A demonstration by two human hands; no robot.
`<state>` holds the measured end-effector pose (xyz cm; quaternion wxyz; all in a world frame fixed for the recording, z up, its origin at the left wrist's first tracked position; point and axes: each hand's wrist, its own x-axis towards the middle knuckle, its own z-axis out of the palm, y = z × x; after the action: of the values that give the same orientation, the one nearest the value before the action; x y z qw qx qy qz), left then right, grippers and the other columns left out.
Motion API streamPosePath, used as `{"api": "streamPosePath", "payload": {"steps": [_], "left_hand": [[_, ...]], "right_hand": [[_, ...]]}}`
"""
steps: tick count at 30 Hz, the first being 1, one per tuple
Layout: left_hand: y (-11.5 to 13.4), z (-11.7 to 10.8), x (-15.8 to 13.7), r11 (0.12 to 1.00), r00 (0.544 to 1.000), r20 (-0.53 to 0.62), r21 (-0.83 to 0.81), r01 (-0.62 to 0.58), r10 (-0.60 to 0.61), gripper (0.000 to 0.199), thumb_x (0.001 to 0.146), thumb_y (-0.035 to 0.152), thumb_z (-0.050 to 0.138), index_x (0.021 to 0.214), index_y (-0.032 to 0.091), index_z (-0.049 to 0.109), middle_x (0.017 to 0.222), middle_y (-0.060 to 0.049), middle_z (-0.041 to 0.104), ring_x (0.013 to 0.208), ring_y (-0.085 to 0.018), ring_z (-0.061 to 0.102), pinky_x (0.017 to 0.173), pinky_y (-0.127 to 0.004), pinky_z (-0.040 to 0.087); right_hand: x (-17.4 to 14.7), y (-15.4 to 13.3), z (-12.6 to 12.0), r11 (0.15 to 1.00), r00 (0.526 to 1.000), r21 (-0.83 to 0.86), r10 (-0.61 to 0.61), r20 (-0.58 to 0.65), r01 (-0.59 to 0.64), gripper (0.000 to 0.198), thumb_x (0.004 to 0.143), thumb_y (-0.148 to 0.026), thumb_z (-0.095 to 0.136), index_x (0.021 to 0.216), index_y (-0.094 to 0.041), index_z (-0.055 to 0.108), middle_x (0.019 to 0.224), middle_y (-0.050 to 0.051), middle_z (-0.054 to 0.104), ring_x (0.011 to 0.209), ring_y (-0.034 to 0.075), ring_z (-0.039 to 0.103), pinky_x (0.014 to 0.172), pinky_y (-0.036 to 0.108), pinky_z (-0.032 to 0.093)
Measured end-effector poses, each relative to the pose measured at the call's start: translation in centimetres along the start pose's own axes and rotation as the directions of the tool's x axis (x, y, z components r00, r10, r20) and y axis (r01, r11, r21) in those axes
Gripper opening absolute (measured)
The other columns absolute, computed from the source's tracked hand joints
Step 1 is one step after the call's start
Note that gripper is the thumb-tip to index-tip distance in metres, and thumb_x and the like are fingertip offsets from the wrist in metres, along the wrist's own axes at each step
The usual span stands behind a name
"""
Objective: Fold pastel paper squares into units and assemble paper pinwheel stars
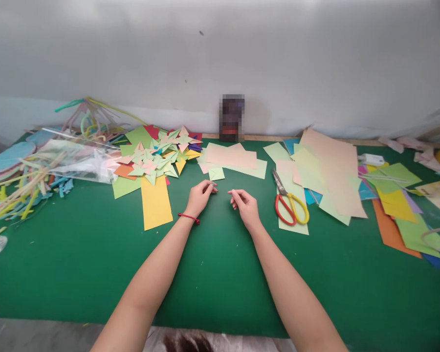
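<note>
My left hand (201, 194), a red cord bracelet (189, 217) at its wrist, rests over the green table with fingers drawn together. Just beyond its fingertips lies a small folded pale green paper square (216, 173), apart from the hand. My right hand (245, 205) faces it across a short gap, thumb and forefinger close together and the other fingers curled. Nothing shows in either hand. Right of that hand, scissors (290, 205) with one red and one yellow handle lie on a pale green paper strip (301, 229).
Folded paper pieces (152, 159) are heaped at the back left, near a yellow paper strip (156, 203). Pipe cleaners (25, 188) and a clear plastic bag (84, 159) lie farther left. Peach sheets (337, 171) and coloured papers (399, 205) spread rightward. A pixelated dark object (231, 118) stands behind.
</note>
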<state>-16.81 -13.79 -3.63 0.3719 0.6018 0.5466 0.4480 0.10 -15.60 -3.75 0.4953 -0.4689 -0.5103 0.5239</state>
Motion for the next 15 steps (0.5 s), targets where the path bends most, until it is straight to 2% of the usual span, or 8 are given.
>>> {"api": "streamPosePath", "payload": {"steps": [2,4,7,8,10,15], "left_hand": [[0.3,-0.1,-0.2,0.991,0.998,-0.012,0.12,-0.056,0.058,0.026,0.087,0.032,0.042,0.095,0.017,0.061,0.085,-0.006,0.067,0.081,-0.016,0.063,0.078,-0.031,0.048],[0.6,0.0,-0.3,0.942,0.988,-0.022,0.305,-0.139,0.153,0.029,0.087,0.029,0.042,0.109,0.018,0.057,0.107,-0.01,0.062,0.101,-0.019,0.057,0.09,-0.035,0.043],[0.9,0.5,-0.4,0.79,0.974,0.079,0.573,-0.218,0.211,0.049,0.085,0.032,0.045,0.132,0.02,0.038,0.14,-0.011,0.037,0.129,-0.024,0.033,0.106,-0.043,0.025],[0.9,0.6,-0.4,0.742,0.973,0.132,0.63,-0.231,0.19,0.055,0.085,0.035,0.045,0.136,0.02,0.031,0.144,-0.011,0.03,0.133,-0.025,0.027,0.107,-0.045,0.021],[0.8,1.0,-0.4,0.67,0.964,0.227,0.696,-0.26,0.138,0.059,0.086,0.04,0.041,0.14,0.022,0.024,0.146,-0.01,0.026,0.134,-0.026,0.024,0.108,-0.048,0.016],[0.9,1.4,-2.0,0.593,0.937,0.327,0.733,-0.333,0.123,0.051,0.089,0.041,0.035,0.136,0.023,0.032,0.145,-0.008,0.027,0.133,-0.026,0.026,0.109,-0.051,0.012]], "right_hand": [[0.0,0.1,0.0,1.0,1.0,-0.022,-0.006,0.014,0.007,0.03,0.079,-0.045,0.053,0.084,-0.018,0.065,0.06,-0.002,0.052,0.05,0.008,0.046,0.049,0.022,0.039],[0.0,0.1,0.1,0.999,1.0,-0.042,-0.012,0.022,0.013,0.031,0.079,-0.046,0.052,0.084,-0.018,0.065,0.06,-0.002,0.052,0.05,0.008,0.046,0.049,0.022,0.039],[-0.1,0.1,0.2,0.998,0.999,-0.055,-0.014,0.029,0.015,0.033,0.079,-0.047,0.052,0.084,-0.018,0.065,0.059,-0.002,0.053,0.05,0.008,0.047,0.05,0.022,0.039],[-0.1,0.2,0.2,0.998,1.0,-0.055,-0.013,0.028,0.015,0.033,0.079,-0.047,0.052,0.084,-0.017,0.065,0.059,-0.002,0.053,0.05,0.009,0.047,0.05,0.022,0.039],[-0.1,0.2,0.2,0.999,0.999,-0.051,-0.011,0.03,0.013,0.033,0.079,-0.047,0.052,0.084,-0.017,0.065,0.06,-0.002,0.053,0.051,0.009,0.047,0.051,0.022,0.039],[-0.1,0.3,0.1,0.999,1.0,-0.037,-0.014,0.023,0.015,0.032,0.079,-0.046,0.052,0.085,-0.018,0.065,0.059,-0.002,0.052,0.051,0.008,0.046,0.051,0.022,0.04]]}}
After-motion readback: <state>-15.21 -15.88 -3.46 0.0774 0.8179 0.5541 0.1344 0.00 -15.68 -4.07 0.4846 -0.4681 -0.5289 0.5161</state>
